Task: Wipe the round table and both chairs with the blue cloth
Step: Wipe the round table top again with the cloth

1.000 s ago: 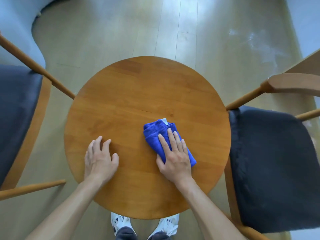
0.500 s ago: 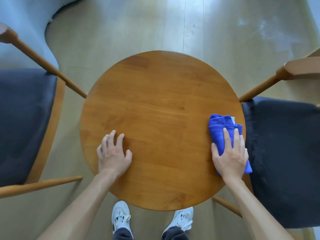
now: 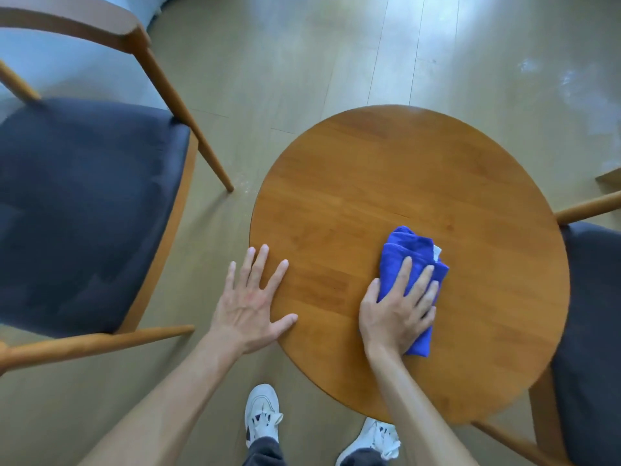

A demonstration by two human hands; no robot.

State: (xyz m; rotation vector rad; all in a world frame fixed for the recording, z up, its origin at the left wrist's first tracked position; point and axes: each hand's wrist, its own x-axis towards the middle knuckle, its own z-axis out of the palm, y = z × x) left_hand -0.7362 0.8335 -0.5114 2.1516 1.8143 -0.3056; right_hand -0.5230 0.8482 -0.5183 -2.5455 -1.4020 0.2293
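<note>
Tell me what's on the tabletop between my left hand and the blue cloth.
Nothing: in the head view only bare wood of the round table separates the left hand from the blue cloth under the right hand.

one round table (image 3: 420, 196), two chairs (image 3: 84, 210), one blue cloth (image 3: 413, 257)

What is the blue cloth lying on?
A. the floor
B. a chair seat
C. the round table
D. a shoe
C: the cloth lies flat on the table, with the right hand pressing on it.
</note>
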